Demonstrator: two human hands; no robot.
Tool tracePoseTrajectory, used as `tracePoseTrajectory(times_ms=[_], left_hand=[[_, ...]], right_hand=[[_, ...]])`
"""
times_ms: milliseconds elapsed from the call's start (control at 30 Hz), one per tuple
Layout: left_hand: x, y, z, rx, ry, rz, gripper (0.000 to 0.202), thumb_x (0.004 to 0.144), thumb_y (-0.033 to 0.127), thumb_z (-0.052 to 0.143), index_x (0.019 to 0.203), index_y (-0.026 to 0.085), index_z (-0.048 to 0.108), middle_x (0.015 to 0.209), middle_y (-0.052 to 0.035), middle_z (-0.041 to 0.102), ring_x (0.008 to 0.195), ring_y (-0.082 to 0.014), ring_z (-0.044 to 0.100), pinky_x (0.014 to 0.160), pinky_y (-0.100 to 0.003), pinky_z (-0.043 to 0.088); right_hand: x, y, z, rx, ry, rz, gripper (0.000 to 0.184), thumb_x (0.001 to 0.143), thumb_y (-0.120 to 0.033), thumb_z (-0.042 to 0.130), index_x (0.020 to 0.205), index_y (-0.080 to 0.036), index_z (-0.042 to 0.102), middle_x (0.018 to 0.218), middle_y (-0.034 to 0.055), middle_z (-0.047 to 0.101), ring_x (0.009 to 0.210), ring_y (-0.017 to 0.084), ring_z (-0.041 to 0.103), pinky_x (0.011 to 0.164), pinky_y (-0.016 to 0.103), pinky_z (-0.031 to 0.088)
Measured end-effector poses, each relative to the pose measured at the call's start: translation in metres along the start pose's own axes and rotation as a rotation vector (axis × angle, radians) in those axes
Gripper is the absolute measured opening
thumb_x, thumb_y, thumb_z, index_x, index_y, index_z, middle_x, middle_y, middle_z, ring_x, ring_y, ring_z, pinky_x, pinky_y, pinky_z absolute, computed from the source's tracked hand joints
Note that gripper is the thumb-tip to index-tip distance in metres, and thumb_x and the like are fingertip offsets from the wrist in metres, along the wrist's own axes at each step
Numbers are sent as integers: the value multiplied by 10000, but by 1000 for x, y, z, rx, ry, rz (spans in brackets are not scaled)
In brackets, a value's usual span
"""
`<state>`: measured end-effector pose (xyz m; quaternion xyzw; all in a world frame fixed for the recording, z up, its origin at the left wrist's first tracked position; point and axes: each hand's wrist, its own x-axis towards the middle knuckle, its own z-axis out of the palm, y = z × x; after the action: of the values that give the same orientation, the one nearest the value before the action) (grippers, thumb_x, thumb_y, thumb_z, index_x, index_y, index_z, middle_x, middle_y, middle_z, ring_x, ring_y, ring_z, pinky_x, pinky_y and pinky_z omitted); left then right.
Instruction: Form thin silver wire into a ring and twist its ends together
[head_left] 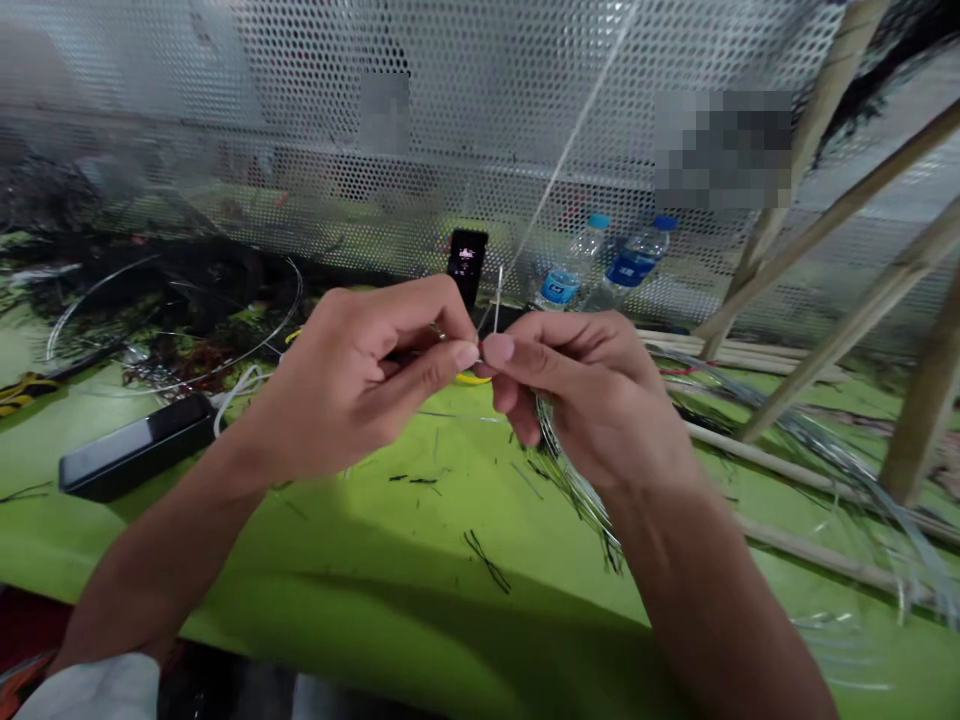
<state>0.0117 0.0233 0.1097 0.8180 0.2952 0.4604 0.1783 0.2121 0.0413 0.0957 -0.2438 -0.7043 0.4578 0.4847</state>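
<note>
My left hand (367, 380) and my right hand (600, 390) meet above the green table, thumbs and forefingers closed in pinches with the tips almost touching. A short, pale length of thin wire (499, 295) stands up from the pinch of my right hand. My left hand also pinches thin wire at the meeting point, but the fingers cover most of it. A taut pale line (559, 165) slants from the upper right down toward my fingers. Below lie a coil of thin wire (574, 480) and dark wire offcuts (486, 562).
A dark phone (466, 262) leans against the perforated metal panel (480, 60). Beside it stand two water bottles (571, 265). On the left lies a black box (139, 445) near a white cable (234, 395). Wooden poles (844, 330) and clear strands (810, 430) occupy the right.
</note>
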Motion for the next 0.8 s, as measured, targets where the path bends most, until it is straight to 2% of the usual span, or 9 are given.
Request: tracePoseTrajectory(times_ms=[67, 167, 200, 300, 400, 500, 633, 700, 800], left_hand=[[2, -1, 2, -27, 20, -33, 165, 937, 205, 686, 781, 189, 634, 600, 53, 480, 497, -64, 343, 425, -236, 258], [6, -4, 0, -98, 38, -130, 186, 924, 192, 684, 745, 186, 633, 574, 52, 430, 483, -65, 306, 405, -243, 209], [7, -6, -1, -116, 30, -159, 184, 921, 201, 686, 744, 186, 639, 572, 48, 425, 483, -69, 305, 404, -247, 203], [9, -10, -5, -136, -1, -200, 186, 900, 240, 720, 738, 185, 649, 567, 42, 412, 486, -74, 308, 402, -254, 201], [10, -11, -6, -151, -10, -145, 174, 888, 222, 715, 733, 187, 644, 558, 42, 398, 486, -74, 292, 396, -254, 194], [9, -8, -6, -119, 3, -115, 154, 890, 195, 697, 746, 191, 645, 574, 39, 436, 499, -74, 328, 410, -238, 225], [6, -3, -3, -7, 52, -56, 166, 918, 174, 676, 755, 183, 647, 644, 37, 514, 530, -62, 413, 454, -218, 270], [4, -4, -2, 48, 69, -12, 142, 932, 159, 665, 791, 177, 663, 687, 30, 554, 548, -60, 435, 469, -221, 294], [2, -6, -1, 68, 108, 69, 132, 930, 111, 638, 816, 167, 674, 683, 24, 561, 538, -60, 419, 460, -230, 301]], right_hand=[[0, 1, -1, -121, 20, -69, 275, 954, -382, 731, 745, -204, 747, 598, -33, 678, 422, 91, 577, 391, 225, 476], [-1, 5, -1, -562, 253, -498, 61, 920, -304, 776, 913, -243, 771, 768, -5, 760, 604, 133, 692, 538, 255, 561], [-2, 6, -2, -727, 282, -645, 77, 903, -263, 791, 977, -255, 770, 847, 7, 784, 685, 153, 726, 601, 271, 586], [-2, 11, -7, -1079, 210, -918, 194, 903, -186, 763, 1079, -268, 758, 1002, 27, 809, 835, 197, 767, 709, 308, 613], [1, 16, -14, -1173, 222, -1023, 203, 914, -173, 741, 1100, -254, 753, 991, 29, 812, 797, 198, 764, 684, 325, 598], [2, 18, -16, -1177, 242, -1052, 149, 920, -180, 738, 1056, -241, 750, 944, 22, 811, 751, 184, 756, 634, 317, 562], [-1, 13, -8, -1180, 249, -966, 34, 946, -185, 702, 952, -209, 724, 841, 18, 784, 649, 158, 694, 561, 319, 481], [-3, 9, -2, -1165, 261, -873, 90, 974, -186, 657, 897, -196, 702, 792, 16, 753, 594, 140, 633, 541, 320, 435], [-4, 2, 2, -977, 207, -605, 169, 1012, -222, 615, 859, -194, 680, 708, -9, 689, 558, 112, 575, 536, 282, 417]])
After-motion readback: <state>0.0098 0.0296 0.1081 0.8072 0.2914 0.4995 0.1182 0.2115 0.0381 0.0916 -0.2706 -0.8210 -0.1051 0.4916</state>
